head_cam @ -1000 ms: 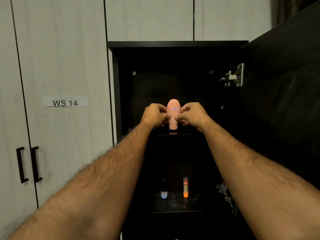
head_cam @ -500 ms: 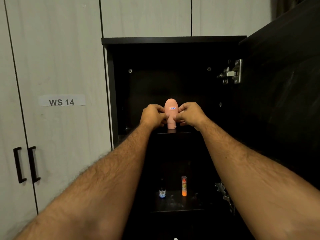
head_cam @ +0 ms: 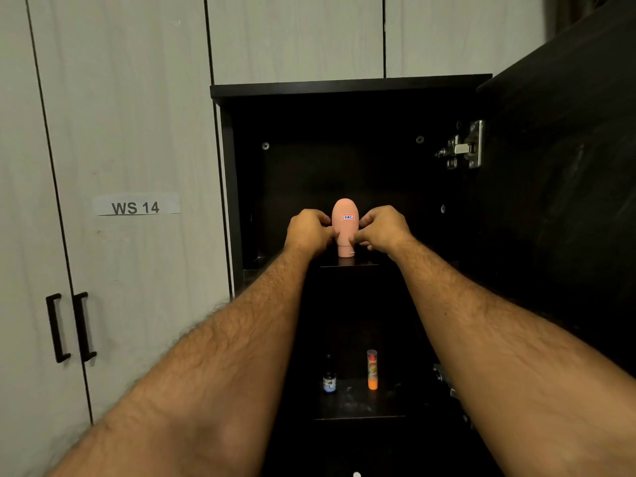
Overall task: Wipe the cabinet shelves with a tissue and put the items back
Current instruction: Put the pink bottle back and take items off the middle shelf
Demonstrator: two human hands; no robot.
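A pink egg-topped bottle (head_cam: 345, 215) with a small red-framed label stands upright on the upper shelf (head_cam: 347, 264) of the open dark cabinet. My left hand (head_cam: 308, 232) grips its left side and my right hand (head_cam: 382, 228) grips its right side, fingers pinched around the neck. On the lower shelf (head_cam: 358, 404) stand a small dark bottle (head_cam: 329, 378) and an orange tube (head_cam: 372, 370), side by side. No tissue is in sight.
The cabinet's dark door (head_cam: 564, 201) hangs open on the right, with a metal hinge (head_cam: 463, 146) at its top. Closed grey doors fill the left, one labelled "WS 14" (head_cam: 135, 207), with two black handles (head_cam: 70, 327) lower down.
Both hands stay on the pink bottle at the upper shelf. The view has shifted slightly; the bottle sits a touch lower on the shelf.
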